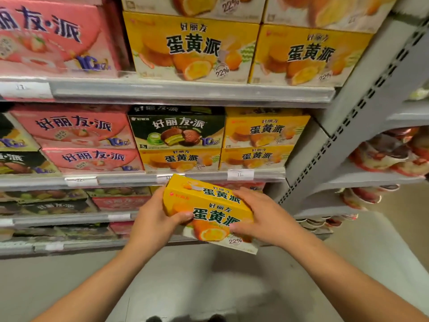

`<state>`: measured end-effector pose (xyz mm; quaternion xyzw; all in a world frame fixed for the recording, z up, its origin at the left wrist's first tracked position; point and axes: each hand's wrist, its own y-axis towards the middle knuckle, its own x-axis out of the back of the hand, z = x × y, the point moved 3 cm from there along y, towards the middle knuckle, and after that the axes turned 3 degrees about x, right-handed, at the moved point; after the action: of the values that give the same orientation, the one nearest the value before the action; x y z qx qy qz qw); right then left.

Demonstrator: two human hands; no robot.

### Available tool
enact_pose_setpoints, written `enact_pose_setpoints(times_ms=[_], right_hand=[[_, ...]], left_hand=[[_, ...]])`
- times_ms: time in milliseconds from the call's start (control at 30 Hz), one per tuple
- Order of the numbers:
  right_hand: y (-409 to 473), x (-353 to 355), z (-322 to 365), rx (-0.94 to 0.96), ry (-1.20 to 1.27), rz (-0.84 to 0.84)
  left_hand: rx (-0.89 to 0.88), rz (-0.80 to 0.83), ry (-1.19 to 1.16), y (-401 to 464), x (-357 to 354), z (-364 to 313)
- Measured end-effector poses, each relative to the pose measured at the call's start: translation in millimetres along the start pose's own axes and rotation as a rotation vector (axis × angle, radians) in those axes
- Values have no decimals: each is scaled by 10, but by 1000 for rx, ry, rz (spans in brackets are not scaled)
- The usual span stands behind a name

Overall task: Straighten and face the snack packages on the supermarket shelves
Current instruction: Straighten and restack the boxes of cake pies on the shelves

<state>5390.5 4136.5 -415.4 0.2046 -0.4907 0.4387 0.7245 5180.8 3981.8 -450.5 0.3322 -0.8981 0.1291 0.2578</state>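
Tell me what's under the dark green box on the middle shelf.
The dark green box sits on a yellow box, front facing out, which rests on the shelf. Anything behind that yellow box is covered.

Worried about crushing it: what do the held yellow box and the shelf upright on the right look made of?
Yellow box: likely printed paperboard with a slight sheen; crisp folded edges, flat faces. Both hands, left hand and right hand, grip it. Shelf upright: apparently grey-painted metal, with rows of punched slots.
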Motion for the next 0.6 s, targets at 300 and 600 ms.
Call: enact_pose_setpoints(times_ms=[300, 600], right_hand=[[186, 380, -223, -78, 53, -105], [254, 678, -313, -53, 31, -209]], left_hand=[[-32, 51, -47, 99, -116, -332], [-523, -275, 978, 1065, 369, -994]])
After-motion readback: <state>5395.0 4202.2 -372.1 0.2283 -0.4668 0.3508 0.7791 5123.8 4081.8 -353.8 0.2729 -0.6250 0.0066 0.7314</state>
